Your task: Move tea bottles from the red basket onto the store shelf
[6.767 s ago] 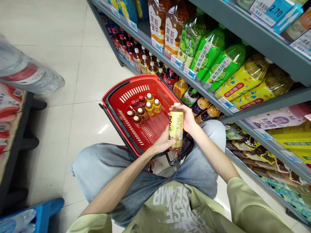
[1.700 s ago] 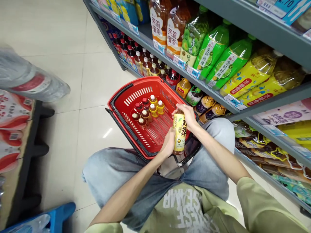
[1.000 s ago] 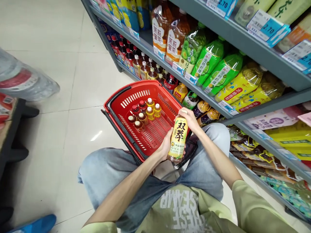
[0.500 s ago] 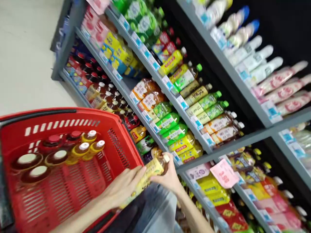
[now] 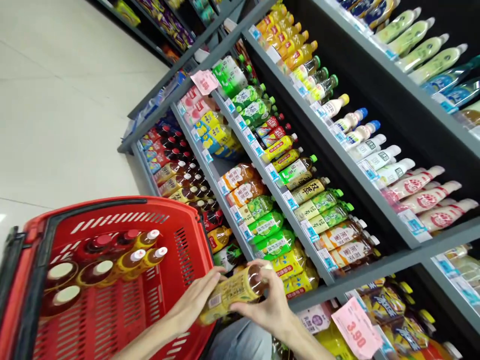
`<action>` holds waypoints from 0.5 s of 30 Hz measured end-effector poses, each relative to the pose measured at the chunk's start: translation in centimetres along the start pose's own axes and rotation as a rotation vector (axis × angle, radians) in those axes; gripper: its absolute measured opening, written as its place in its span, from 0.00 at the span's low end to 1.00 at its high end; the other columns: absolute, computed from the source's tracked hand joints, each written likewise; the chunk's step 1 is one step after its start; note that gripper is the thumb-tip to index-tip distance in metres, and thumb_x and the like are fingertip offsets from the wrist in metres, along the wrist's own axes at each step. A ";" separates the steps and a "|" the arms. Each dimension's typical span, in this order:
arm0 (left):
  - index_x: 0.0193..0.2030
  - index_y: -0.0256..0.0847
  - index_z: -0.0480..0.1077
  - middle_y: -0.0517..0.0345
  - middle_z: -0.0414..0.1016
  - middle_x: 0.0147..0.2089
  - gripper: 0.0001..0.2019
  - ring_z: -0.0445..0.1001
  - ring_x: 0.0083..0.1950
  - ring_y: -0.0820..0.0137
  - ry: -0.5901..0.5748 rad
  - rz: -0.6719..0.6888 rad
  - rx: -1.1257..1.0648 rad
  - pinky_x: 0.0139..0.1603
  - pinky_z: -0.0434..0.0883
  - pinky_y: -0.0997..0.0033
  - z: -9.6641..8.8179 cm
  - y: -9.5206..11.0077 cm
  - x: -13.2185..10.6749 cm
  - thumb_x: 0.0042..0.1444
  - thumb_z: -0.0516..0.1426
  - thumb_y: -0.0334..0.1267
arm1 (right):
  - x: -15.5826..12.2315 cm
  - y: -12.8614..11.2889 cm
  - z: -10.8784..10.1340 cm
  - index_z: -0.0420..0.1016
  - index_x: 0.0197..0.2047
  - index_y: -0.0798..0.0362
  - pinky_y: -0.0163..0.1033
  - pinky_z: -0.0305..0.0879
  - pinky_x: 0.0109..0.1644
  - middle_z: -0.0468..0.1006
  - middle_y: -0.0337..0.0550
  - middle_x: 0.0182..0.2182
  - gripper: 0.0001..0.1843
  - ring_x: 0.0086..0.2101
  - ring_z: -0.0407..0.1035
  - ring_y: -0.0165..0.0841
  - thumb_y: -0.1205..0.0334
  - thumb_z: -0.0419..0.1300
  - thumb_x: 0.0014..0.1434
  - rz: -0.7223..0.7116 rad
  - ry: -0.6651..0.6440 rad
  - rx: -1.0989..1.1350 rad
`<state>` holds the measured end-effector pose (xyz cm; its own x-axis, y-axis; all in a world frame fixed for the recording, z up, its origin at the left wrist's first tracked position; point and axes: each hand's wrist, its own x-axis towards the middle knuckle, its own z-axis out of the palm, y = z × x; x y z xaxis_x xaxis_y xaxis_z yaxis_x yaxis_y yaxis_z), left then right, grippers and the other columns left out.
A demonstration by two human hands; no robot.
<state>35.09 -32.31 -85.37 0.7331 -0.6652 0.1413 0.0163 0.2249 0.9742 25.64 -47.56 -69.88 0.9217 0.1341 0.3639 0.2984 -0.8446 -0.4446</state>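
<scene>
Between my hands is a plastic drink bottle point(image 5: 234, 290) with a yellow label and brown liquid, lying tilted with its cap end up to the right. My right hand point(image 5: 268, 302) grips it around the shoulder and cap, the thumb along the label. From the other side, my left hand point(image 5: 193, 297) supports the bottle, with its fingers partly hidden behind it. To the left stands a red shopping basket point(image 5: 180, 200). Upright inside it are bottles with cream caps point(image 5: 62, 270), bottles with red caps point(image 5: 101, 242) and smaller yellowish bottles with white caps point(image 5: 131, 260).
Grey shelving point(image 5: 277, 200) packed with bottled drinks rises to the right. Pink price cards point(image 5: 356, 327) stick out from its shelf edges. Pale tiled floor point(image 5: 75, 110) stretches behind the basket. My knee in blue jeans point(image 5: 242, 342) shows below my hands.
The bottle has turned in my hands, showing another side of its label. Both hands stay on it. The view has shifted, so the basket and shelves appear lower, and more floor shows.
</scene>
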 end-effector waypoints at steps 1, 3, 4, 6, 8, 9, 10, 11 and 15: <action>0.60 0.46 0.68 0.51 0.78 0.56 0.29 0.74 0.59 0.59 0.032 -0.007 -0.055 0.62 0.71 0.60 -0.2 0.2 0.5 0.67 0.39 0.61 | 0.8 -0.4 -1.3 0.62 0.46 0.38 0.49 0.77 0.38 0.72 0.46 0.55 0.35 0.48 0.75 0.47 0.63 0.79 0.42 -0.043 0.020 -0.016; 0.57 0.44 0.68 0.50 0.78 0.51 0.31 0.77 0.51 0.59 0.099 -0.042 -0.150 0.47 0.77 0.62 -0.6 -0.1 1.3 0.65 0.40 0.64 | 2.8 -1.3 -4.3 0.61 0.49 0.38 0.51 0.77 0.42 0.71 0.47 0.56 0.37 0.52 0.73 0.47 0.63 0.79 0.44 -0.163 0.108 -0.076; 0.55 0.43 0.68 0.49 0.78 0.48 0.33 0.77 0.46 0.60 0.124 -0.060 -0.179 0.40 0.77 0.64 -0.7 -0.4 1.7 0.63 0.40 0.67 | 3.8 -1.7 -6.0 0.60 0.49 0.38 0.52 0.77 0.45 0.71 0.47 0.56 0.37 0.54 0.72 0.47 0.63 0.78 0.45 -0.239 0.161 -0.107; 0.51 0.41 0.68 0.51 0.76 0.41 0.36 0.75 0.39 0.62 0.153 -0.067 -0.196 0.30 0.74 0.68 -0.7 -1.3 2.4 0.59 0.41 0.70 | 5.9 -2.5 -9.6 0.58 0.50 0.39 0.54 0.76 0.49 0.71 0.45 0.56 0.37 0.56 0.71 0.45 0.63 0.78 0.47 -0.387 0.247 -0.203; 0.47 0.41 0.69 0.54 0.75 0.37 0.35 0.73 0.35 0.65 0.144 -0.054 -0.189 0.27 0.71 0.71 -0.5 -2.0 2.8 0.57 0.42 0.72 | 8.1 -3.2 -13.2 0.57 0.49 0.41 0.53 0.76 0.51 0.70 0.43 0.56 0.37 0.57 0.70 0.43 0.64 0.78 0.47 -0.482 0.341 -0.312; 0.46 0.41 0.69 0.54 0.75 0.36 0.35 0.73 0.35 0.65 0.125 -0.047 -0.184 0.27 0.70 0.72 -0.5 -2.3 3.0 0.57 0.42 0.71 | 9.1 -3.5 -14.9 0.56 0.49 0.41 0.52 0.76 0.52 0.70 0.43 0.56 0.38 0.57 0.70 0.43 0.64 0.78 0.46 -0.515 0.395 -0.358; 0.45 0.42 0.69 0.55 0.75 0.36 0.34 0.72 0.34 0.66 0.107 -0.045 -0.178 0.26 0.69 0.72 -0.4 -2.4 3.2 0.57 0.43 0.71 | 10.1 -3.8 -16.4 0.56 0.48 0.42 0.51 0.76 0.52 0.70 0.44 0.56 0.38 0.57 0.70 0.42 0.63 0.78 0.46 -0.533 0.440 -0.397; 0.45 0.42 0.69 0.56 0.74 0.35 0.34 0.72 0.33 0.66 0.090 -0.047 -0.171 0.26 0.69 0.72 -0.3 -2.5 3.3 0.57 0.43 0.71 | 11.1 -4.0 -17.7 0.55 0.48 0.42 0.50 0.76 0.51 0.70 0.45 0.56 0.38 0.57 0.70 0.42 0.62 0.78 0.46 -0.541 0.481 -0.426; 0.45 0.42 0.69 0.56 0.75 0.35 0.34 0.72 0.33 0.66 0.062 -0.081 -0.114 0.27 0.69 0.71 -0.3 -2.4 3.2 0.56 0.42 0.71 | 14.7 -4.0 -21.6 0.58 0.48 0.45 0.45 0.77 0.47 0.73 0.48 0.55 0.36 0.54 0.73 0.41 0.57 0.78 0.46 -0.482 0.575 -0.536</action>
<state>37.59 -34.77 -87.29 0.7666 -0.6403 0.0484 0.1518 0.2539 0.9552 32.64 -53.37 -45.07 0.4199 0.3772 0.8255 0.3314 -0.9105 0.2474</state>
